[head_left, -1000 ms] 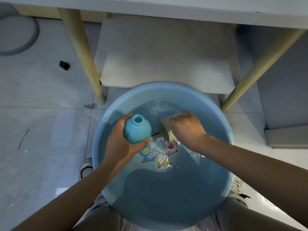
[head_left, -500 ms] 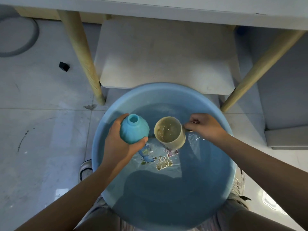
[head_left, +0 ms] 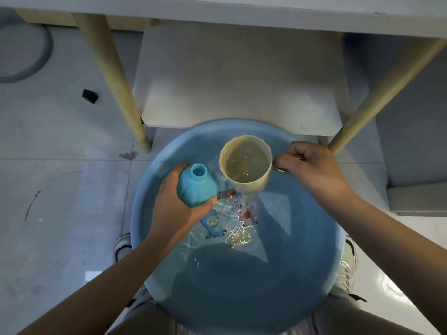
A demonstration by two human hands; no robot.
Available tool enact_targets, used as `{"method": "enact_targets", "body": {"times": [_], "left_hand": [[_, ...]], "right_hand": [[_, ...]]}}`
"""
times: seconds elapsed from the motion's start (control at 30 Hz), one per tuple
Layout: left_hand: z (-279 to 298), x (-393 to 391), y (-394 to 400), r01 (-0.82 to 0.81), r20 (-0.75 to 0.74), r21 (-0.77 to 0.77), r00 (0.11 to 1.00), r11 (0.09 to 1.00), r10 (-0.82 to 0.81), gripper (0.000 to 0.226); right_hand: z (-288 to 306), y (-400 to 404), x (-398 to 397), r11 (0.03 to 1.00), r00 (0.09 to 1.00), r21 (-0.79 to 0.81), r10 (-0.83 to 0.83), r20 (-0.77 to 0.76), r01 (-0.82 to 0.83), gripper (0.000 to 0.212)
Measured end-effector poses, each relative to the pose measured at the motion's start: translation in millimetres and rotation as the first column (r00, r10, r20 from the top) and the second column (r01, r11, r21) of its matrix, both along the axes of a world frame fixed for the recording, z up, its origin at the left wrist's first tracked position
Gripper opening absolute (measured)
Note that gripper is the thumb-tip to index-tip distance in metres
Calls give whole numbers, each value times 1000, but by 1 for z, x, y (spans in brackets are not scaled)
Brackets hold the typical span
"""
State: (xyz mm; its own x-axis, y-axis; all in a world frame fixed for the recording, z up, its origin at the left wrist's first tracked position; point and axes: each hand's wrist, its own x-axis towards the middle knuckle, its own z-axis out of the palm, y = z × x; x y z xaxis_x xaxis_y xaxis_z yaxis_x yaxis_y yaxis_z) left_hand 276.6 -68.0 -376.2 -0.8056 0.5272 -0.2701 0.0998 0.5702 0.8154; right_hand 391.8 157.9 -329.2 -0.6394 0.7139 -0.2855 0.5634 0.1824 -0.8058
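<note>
Above the water in the blue basin (head_left: 309,250), the beige cup (head_left: 245,163) was found lifted clear, where half a second earlier it had been set at the surface and a second earlier it had been tipped on its side to scoop. It was now held upright and nearly full, and water was shed from its base back into the basin. Its handle was pinched in the grip of the right hand (head_left: 312,170), with the fingers curled round it. The small blue bottle (head_left: 197,186) was kept in the left hand (head_left: 179,209), whose grip was wrapped round its belly, with the open mouth turned upward; its place over the left part of the basin had hardly been altered. The cup was brought just beside the bottle, though whether they touched could not be told. The scooping was judged finished, and a pour into the bottle's narrow mouth was judged to be what had been prepared
</note>
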Motion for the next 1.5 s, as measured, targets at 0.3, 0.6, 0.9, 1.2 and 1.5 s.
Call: {"method": "enact_targets", "body": {"times": [0.3,0.6,0.9,1.2,1.5], "left_hand": [[3,-3,12,70,-67,-58,995,996,-74,88],[7,-1,16,97,-81,-51,992,994,-100,86],[9,-1,17,101,-82,-64,991,993,-106,86],[10,-2,18,98,-79,-61,992,993,-103,86],[11,-1,18,106,-69,-38,992,994,-108,86]], "right_hand": [[21,-6,0,987,997,142,81,6,-81,32],[37,-10,-9,924,993,364,116,15,-114,36],[37,-11,-13,866,985,480,173,-22,-142,31],[41,-15,-17,791,972,598,221,-82,-130,27],[43,-15,-18,693,946,703,312,-93,-160,24]]}}
